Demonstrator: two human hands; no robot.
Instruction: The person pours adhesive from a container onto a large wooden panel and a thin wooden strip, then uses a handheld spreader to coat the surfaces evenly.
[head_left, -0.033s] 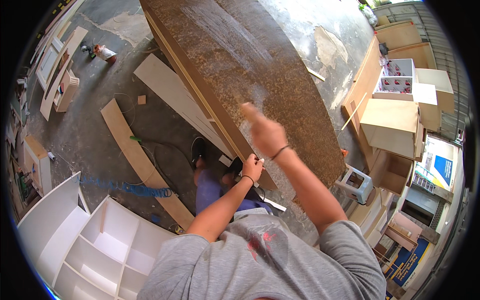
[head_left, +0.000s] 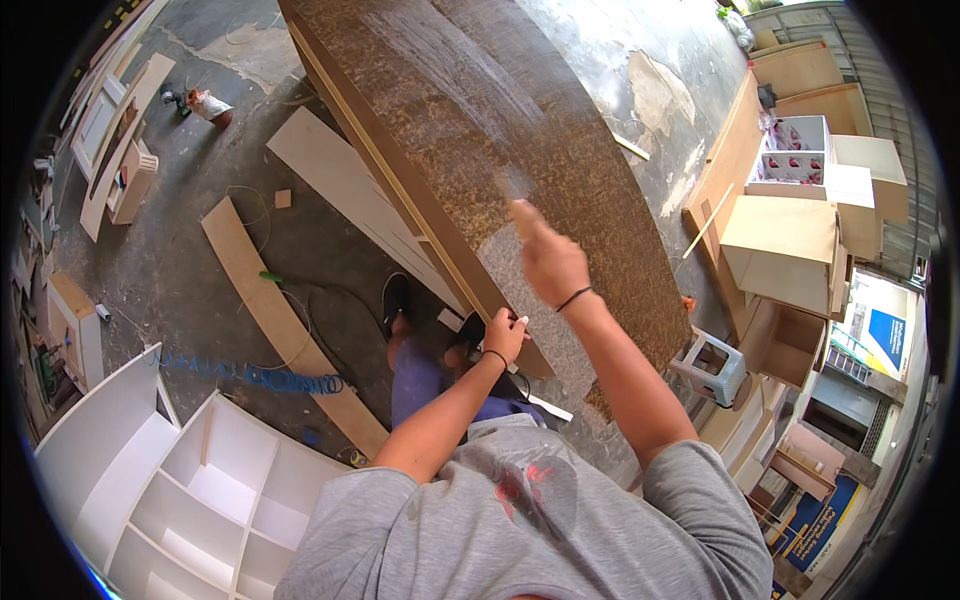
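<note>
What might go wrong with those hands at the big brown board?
The right hand, blurred over the brown board, might slip and perhaps bump the left hand, which is at the board's near edge. The blue coiled hose across the plank could trip someone.

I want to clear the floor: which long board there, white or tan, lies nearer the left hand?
The white board, alongside the mottled brown panel; the tan board lies farther from the left hand.
</note>
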